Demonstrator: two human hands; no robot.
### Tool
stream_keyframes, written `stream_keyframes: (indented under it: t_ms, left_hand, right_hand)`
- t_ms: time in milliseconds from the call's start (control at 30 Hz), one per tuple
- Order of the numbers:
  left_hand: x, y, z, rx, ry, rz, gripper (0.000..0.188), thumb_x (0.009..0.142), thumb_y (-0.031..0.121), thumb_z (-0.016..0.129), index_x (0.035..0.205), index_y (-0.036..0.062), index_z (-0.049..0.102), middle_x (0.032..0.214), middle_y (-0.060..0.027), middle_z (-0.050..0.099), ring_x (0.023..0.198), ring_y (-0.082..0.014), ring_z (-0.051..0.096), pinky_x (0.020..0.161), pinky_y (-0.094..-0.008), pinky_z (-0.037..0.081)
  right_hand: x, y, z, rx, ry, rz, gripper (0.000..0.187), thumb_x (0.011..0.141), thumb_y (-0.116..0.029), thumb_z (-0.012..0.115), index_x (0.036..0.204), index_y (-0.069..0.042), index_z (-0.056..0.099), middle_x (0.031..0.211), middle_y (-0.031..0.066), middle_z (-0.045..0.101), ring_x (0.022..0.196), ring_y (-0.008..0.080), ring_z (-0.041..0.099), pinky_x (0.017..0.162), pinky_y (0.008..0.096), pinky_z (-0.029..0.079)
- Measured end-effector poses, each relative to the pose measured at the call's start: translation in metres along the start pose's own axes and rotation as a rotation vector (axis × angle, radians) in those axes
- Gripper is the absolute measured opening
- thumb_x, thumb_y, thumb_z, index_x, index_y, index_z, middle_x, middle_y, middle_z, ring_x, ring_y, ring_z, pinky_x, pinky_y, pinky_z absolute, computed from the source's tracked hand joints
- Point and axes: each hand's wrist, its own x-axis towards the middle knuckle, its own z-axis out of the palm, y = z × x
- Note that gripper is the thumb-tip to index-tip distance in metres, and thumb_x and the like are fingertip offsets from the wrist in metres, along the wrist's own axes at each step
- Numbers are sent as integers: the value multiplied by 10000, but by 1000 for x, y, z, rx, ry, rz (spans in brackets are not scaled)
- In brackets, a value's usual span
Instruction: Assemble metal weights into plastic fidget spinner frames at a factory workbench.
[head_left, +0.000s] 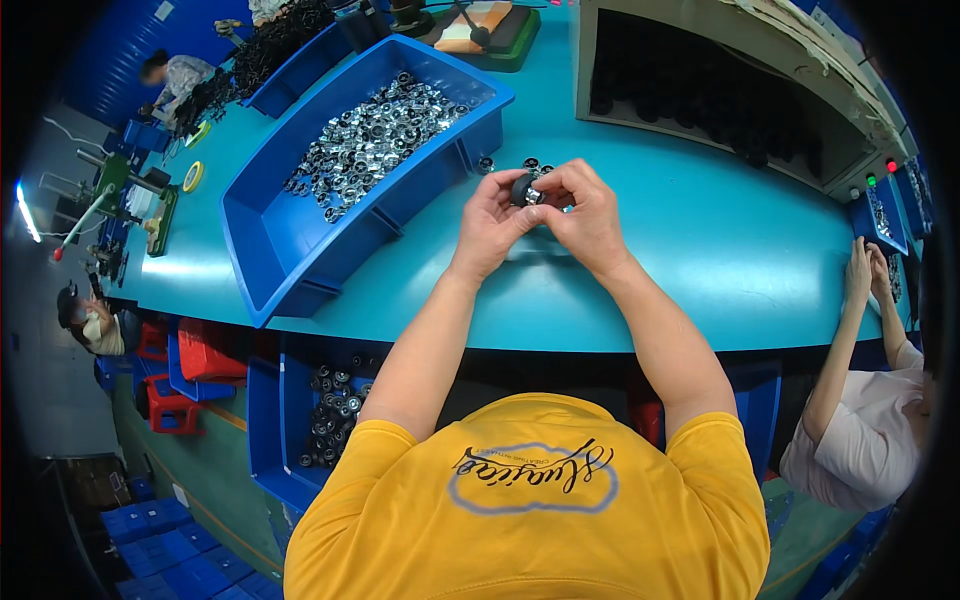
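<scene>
Over the teal table, my two hands meet around one small round part (522, 190), black on its left and shiny chrome on its right. The fingers of my left hand (484, 228) are closed on the black side. My right hand (588, 214) pinches the chrome side between thumb and fingers. The part's exact kind is too small to make out, and fingertips cover some of it. Just beyond my hands lie several loose chrome-and-black pieces (531, 163), partly hidden by my fingers.
A large blue bin (262, 215) of chrome pieces stands left of my hands. Below the table edge, another blue bin (265, 420) holds black parts. A box-like machine (600, 112) with a dark opening stands far right. At the right edge, a co-worker's hands (866, 272) rest near a small blue bin.
</scene>
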Motion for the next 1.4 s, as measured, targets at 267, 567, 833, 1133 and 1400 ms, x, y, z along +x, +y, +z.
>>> stream_keyframes:
  t_ms: [267,567,833,1133,1400]
  left_hand:
    - [2,-14,-5,123,85,22,305,1048,128,585,1321,12,517,1136,-73,643,967,-136,642,855,-292,557]
    - [-3,-4,-8,34,-40,-55,390,1088,346,536,1327,39,499,1070,-48,603,802,-117,584,688,-276,527]
    - [-1,-11,-5,-32,-99,-64,477,1064,327,590,1428,56,442,1105,-41,596,850,-129,599,704,-305,549]
    - [-7,0,1,25,22,-43,317,1054,227,617,1339,105,555,941,-23,632,660,-56,549,514,-196,423]
    - [-9,1,6,61,96,-38,274,1033,186,648,1294,106,624,888,9,619,625,-29,517,472,-190,386]
  right_hand:
    - [2,-8,1,115,-72,45,369,795,10,807,1133,-43,668,1001,66,616,840,146,656,678,285,575]
    - [1,21,0,414,-176,359,462,877,-78,813,1292,12,633,1071,66,669,840,80,630,734,242,549]
    - [5,16,-6,620,-189,427,371,896,-12,765,1239,31,629,1065,87,682,838,128,672,710,288,584]
    - [2,15,-7,663,-210,441,340,894,-55,783,1209,-33,659,1059,31,690,901,92,643,762,251,529]
    - [-1,22,-2,711,-177,426,286,878,-62,808,1126,-60,666,1016,15,697,882,79,641,719,232,515]
